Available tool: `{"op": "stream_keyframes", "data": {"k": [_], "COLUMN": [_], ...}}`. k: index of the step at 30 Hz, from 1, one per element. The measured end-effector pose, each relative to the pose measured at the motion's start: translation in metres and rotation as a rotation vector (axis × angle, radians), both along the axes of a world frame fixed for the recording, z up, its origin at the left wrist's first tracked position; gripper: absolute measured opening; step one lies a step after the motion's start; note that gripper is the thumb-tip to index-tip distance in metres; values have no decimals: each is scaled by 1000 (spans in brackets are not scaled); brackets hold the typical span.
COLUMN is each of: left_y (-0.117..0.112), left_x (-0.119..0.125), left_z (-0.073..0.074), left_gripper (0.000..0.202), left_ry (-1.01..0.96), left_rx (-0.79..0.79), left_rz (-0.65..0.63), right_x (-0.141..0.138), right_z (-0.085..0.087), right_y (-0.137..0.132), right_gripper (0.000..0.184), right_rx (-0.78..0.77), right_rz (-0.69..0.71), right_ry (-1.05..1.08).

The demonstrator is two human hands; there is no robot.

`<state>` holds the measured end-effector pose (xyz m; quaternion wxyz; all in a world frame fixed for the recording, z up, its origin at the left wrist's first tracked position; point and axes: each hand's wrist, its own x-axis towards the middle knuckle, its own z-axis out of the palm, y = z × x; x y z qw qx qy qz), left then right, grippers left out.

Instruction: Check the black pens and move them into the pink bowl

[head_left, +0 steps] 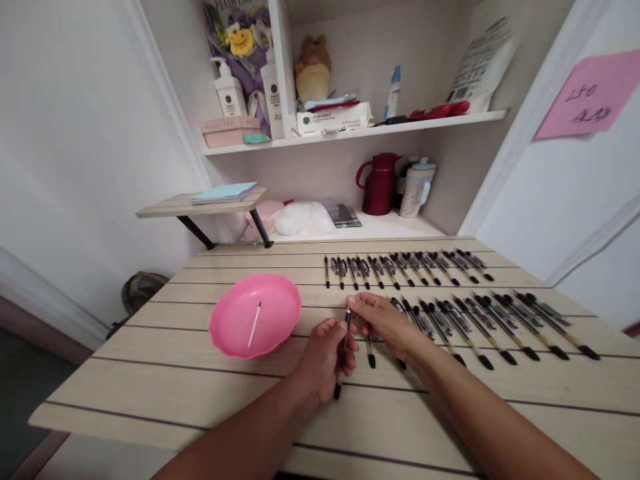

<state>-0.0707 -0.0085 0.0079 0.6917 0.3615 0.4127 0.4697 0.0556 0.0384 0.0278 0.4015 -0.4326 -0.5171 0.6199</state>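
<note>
My left hand (327,357) is closed around a black pen (344,347), its metal tip pointing up and away and its black end sticking out below the palm. At the pen's tip, the fingers of my right hand (377,317) are pinched together; whether a small part sits between them is too small to see. Left of my hands stands a pink scalloped bowl (225,333) with one thin white refill (255,325), dark at one end, lying in it. Another pen (371,353) lies on the table under my right hand, partly hidden.
Two rows of pens and pen parts (480,327) cover the right side of the slatted wooden table (200,400). A small raised shelf (175,204) with coloured paper is at the back left. Behind stand a red jug (381,187) and a pale cup (416,190).
</note>
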Motion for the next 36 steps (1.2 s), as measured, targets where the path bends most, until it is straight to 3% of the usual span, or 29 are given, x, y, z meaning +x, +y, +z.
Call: {"op": "stream_keyframes", "data": {"k": [16, 22, 32, 36], "left_y": [-1, 0, 1, 0], "left_x": [-1, -2, -10, -9], "left_z": [3, 1, 11, 8], "left_gripper": [26, 24, 23, 22], "left_ry": [-8, -16, -173, -194], "left_rx": [-25, -13, -75, -82], "left_rz": [-25, -47, -211, -214], "right_x": [2, 2, 2, 9], "right_z": [-1, -4, 5, 3], "right_y": [-1, 0, -4, 2], "right_gripper": [29, 29, 22, 22], "right_rx": [-12, 1, 27, 63], "right_rz": [100, 58, 82, -12], "right_ry": [98, 60, 337, 351]}}
